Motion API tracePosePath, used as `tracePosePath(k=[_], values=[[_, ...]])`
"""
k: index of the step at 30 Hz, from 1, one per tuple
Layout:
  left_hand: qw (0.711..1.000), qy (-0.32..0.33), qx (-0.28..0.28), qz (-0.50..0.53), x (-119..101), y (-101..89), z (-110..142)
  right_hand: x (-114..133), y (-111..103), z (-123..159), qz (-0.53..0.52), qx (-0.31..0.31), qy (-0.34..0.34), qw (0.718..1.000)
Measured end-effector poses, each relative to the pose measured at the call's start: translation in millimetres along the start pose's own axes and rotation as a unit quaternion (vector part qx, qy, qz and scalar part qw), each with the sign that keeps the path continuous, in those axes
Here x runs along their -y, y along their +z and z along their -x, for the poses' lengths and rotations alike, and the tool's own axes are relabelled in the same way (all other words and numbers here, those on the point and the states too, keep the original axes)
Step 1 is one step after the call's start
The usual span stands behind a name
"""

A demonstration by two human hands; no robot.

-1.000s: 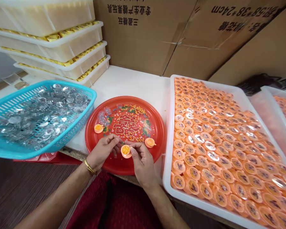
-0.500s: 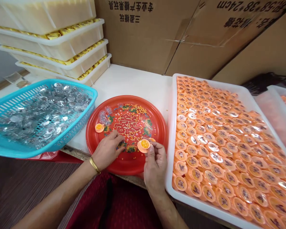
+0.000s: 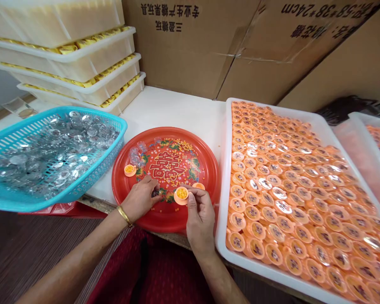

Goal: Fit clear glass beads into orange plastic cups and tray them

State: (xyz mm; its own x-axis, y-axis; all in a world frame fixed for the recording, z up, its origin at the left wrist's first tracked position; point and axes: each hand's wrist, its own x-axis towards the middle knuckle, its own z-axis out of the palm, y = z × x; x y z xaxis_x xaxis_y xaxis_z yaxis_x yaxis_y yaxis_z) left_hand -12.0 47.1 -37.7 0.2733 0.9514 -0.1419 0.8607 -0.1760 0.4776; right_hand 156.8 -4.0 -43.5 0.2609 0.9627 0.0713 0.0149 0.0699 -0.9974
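Observation:
My right hand (image 3: pixel 200 217) pinches a small orange cup (image 3: pixel 181 195) filled with yellow beads, holding it just above the near part of the round red tray (image 3: pixel 209 164). My left hand (image 3: pixel 141 197) rests on the tray to the left of it, fingers curled together on something small that I cannot make out. Another filled orange cup (image 3: pixel 130 169) sits at the tray's left side, and a third cup (image 3: pixel 198 185) peeks out behind my right fingers. Loose yellow beads and a few clear lids (image 3: pixel 137 153) lie on the tray.
A blue basket (image 3: pixel 6 202) of clear plastic lids stands at the left. A white bin (image 3: pixel 224 185) packed with sealed orange cups fills the right, with another bin (image 3: pixel 364 126) beyond. Stacked white trays (image 3: pixel 82 63) and cardboard boxes (image 3: pixel 190 50) line the back.
My right hand carried the filled cup rightward, then back a little toward the tray's middle. My left hand drew apart from the cup and settled on the tray.

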Motion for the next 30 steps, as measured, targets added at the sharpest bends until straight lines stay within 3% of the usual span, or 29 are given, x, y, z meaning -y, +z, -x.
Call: tracePosePath(k=[4, 7, 9, 13, 16, 19, 24, 30], values=[[0.982, -0.022, -0.005, 0.185, 1.1, -2.4, 3.4, 4.7, 1.4, 0.4, 0.004, 0.011, -0.009, 1.0], [0.903, -0.095, 0.01, 0.418, -4.1, -8.1, 8.0, 6.1, 2.8, 1.2, 0.009, 0.018, -0.006, 1.0], [0.844, -0.126, -0.003, 0.521, -8.4, -12.4, 10.7, 5.8, 3.6, 1.8, 0.011, 0.024, -0.006, 1.0], [0.77, -0.157, -0.01, 0.619, -14.7, -15.6, 13.7, 4.9, 4.1, 2.8, 0.017, 0.035, -0.007, 0.999], [0.729, -0.171, 0.006, 0.662, -18.9, -13.1, 15.4, 5.3, 4.1, 3.2, 0.021, 0.042, -0.004, 0.999], [0.718, -0.157, 0.044, 0.677, -24.1, -9.8, 17.2, 5.7, 4.1, 3.0, 0.027, 0.042, -0.003, 0.999], [0.742, -0.135, 0.077, 0.652, -28.8, -4.5, 19.3, 5.9, 3.9, 1.8, 0.031, 0.039, -0.005, 0.999], [0.763, -0.162, -0.006, 0.626, -25.3, -4.1, 18.2, 7.6, 2.9, 1.8, 0.033, 0.042, -0.008, 0.999]])
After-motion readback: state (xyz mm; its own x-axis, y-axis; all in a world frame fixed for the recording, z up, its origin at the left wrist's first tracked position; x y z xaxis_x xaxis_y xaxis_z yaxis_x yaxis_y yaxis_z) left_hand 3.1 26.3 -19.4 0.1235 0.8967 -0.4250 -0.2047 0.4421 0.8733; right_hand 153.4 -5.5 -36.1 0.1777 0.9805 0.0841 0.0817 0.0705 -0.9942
